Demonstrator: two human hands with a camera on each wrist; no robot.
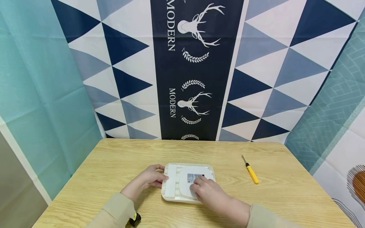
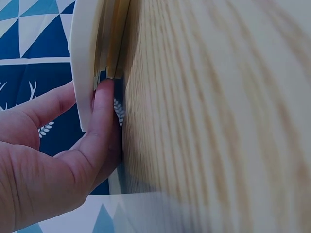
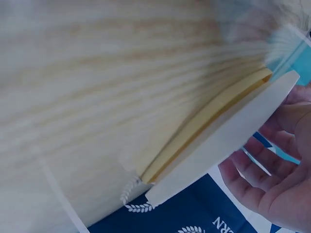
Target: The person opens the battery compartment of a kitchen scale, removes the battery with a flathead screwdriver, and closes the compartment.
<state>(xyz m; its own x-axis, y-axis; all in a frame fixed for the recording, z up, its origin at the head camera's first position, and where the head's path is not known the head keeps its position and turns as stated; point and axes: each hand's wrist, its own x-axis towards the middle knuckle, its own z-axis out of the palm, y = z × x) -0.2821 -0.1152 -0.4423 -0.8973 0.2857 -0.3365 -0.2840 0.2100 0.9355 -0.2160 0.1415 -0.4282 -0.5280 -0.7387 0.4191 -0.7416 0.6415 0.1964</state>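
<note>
A flat white plastic device [image 1: 170, 183] with rounded corners lies on the table; its upturned face carries a long panel and a grey printed label [image 1: 191, 178]. At its left edge is my left hand [image 1: 152, 176], thumb on top and fingers beneath, pinching the rim. The left wrist view shows that hand [image 2: 63, 155] with the rim between its digits. Over the device's right part lies my right hand [image 1: 209, 193], its fingers loosely bent at the label. In the right wrist view this hand [image 3: 277, 165] is beside the device's white face [image 3: 218, 141], not wrapped round it.
A screwdriver with a yellow handle [image 1: 252, 174] lies on the wooden table [image 1: 228, 152] at the right. Beside the left sleeve is a small black and yellow object [image 1: 135, 219], partly hidden. A patterned curtain [image 1: 196, 69] hangs behind the table's far edge.
</note>
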